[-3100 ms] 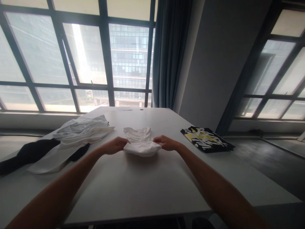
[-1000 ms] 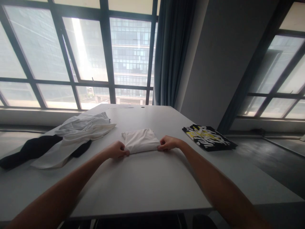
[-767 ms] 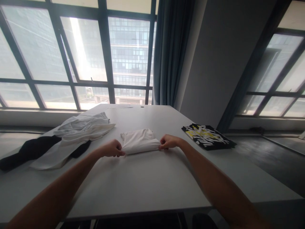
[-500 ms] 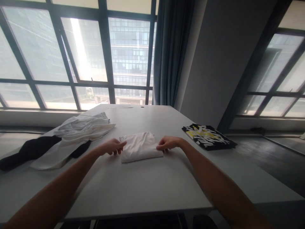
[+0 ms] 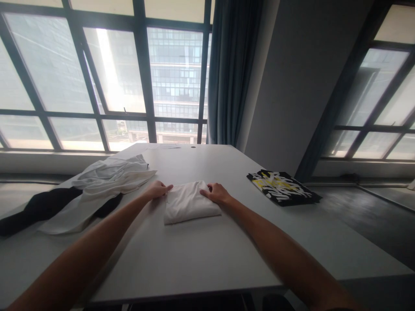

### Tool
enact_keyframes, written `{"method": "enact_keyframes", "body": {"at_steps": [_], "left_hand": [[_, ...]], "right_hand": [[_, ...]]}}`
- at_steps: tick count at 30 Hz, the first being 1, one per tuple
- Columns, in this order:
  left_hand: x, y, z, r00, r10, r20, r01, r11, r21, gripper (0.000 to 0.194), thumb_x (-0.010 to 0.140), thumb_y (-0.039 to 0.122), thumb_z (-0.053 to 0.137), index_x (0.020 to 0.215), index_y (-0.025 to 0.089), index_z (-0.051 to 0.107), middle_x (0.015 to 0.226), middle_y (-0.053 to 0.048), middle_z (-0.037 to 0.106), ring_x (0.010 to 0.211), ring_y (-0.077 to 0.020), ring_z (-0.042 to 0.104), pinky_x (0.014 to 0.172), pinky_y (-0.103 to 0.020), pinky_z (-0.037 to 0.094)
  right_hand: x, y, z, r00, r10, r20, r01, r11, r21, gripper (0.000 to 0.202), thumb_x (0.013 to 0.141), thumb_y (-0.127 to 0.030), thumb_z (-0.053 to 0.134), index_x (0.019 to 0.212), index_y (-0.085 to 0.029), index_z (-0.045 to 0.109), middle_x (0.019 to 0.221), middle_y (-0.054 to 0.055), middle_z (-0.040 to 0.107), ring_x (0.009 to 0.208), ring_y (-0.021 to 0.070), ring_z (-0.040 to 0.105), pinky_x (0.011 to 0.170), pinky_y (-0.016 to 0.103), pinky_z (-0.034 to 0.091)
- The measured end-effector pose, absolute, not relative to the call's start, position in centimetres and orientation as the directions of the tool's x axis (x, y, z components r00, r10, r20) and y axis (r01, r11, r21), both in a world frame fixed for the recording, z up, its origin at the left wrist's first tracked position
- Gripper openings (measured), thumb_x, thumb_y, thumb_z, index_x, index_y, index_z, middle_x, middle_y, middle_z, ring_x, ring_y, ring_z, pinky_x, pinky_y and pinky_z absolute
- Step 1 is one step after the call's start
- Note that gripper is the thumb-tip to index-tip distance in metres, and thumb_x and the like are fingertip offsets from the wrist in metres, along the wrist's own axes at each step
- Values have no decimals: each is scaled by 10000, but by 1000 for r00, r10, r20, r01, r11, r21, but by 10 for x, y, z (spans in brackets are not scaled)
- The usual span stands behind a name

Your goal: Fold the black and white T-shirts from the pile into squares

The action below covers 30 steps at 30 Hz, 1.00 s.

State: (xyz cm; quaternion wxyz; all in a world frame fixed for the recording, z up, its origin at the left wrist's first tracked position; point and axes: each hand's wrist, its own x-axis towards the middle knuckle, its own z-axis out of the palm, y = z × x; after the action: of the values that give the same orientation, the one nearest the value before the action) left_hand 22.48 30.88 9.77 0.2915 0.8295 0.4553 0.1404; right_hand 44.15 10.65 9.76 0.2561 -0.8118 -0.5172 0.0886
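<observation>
Both hands are on the white cloth's far corners. Left hand (image 5: 158,190): thumb and fingertips pinching the far left corner, other fingers curled under, partly hidden. Right hand (image 5: 216,193): pinching at the far right corner, thumb on top of the fabric, fingers round the far edge. Can't see under the cloth, so can't tell how much fabric we've got between thumb and fingers.

White cloth (image 5: 193,205): folded into a rough rectangle, lying on the white table (image 5: 188,259) between our hands, straight in front of us. Near edge is free of our hands, a bit slanted. Shallow creases run down from the far side.

To our left: loose pile of pale garments (image 5: 112,177), unfolded and rumpled, one pale length trailing toward us. Black garment (image 5: 45,207) lies partly under it, reaching out to the left. Pile is apart from the white cloth.

To our right: flat black folded item (image 5: 282,188) with white and yellow print, by the table's right edge, well apart from our right hand.

Far end of table: small dark round spot (image 5: 193,147). Behind that, dark-framed windows (image 5: 115,71) and a blue-grey curtain (image 5: 227,77).
</observation>
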Motion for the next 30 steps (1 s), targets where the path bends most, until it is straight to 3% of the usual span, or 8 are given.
{"method": "enact_keyframes", "body": {"at_steps": [8,14,18,20,24,30], "left_hand": [[246,309,98,545,833,-93,621,-326,713,261,611,369,801,555,175,636,448,18,494,474,-136,473,479,-259,369],[241,304,111,582,810,-78,447,-238,862,397,600,482,828,728,150,653,621,-11,604,601,-136,584,578,-250,496],[239,302,113,594,801,-79,420,-225,879,528,523,595,842,733,146,661,644,-23,619,598,-143,582,553,-258,483],[240,302,111,590,804,-79,496,-283,821,515,522,617,829,661,150,661,559,-10,570,550,-149,547,511,-261,433],[249,303,107,575,818,-20,690,-471,550,420,583,560,794,500,194,606,507,-49,579,650,-230,616,571,-280,419],[263,299,104,540,837,88,736,-521,432,284,643,436,761,583,182,647,846,-188,745,960,-341,670,730,-319,470]], "right_hand": [[437,103,95,419,867,271,849,-268,-455,352,829,-435,688,1070,-179,718,1032,79,741,905,209,659,765,265,453],[440,104,91,406,853,329,836,-200,-512,210,832,-345,681,961,-182,710,972,60,741,815,179,654,743,257,458],[442,106,87,414,841,349,813,-169,-557,170,841,-312,665,949,-186,700,927,57,740,801,179,659,733,252,462],[443,107,87,420,830,365,805,-155,-573,168,840,-300,665,960,-187,694,927,59,740,812,180,660,745,251,467],[442,109,86,414,829,376,794,-128,-594,132,820,-247,669,941,-195,671,915,54,734,830,178,658,769,246,476],[440,112,81,345,857,383,781,-35,-624,120,759,-122,624,811,-220,579,945,29,716,888,172,647,787,239,475]]}}
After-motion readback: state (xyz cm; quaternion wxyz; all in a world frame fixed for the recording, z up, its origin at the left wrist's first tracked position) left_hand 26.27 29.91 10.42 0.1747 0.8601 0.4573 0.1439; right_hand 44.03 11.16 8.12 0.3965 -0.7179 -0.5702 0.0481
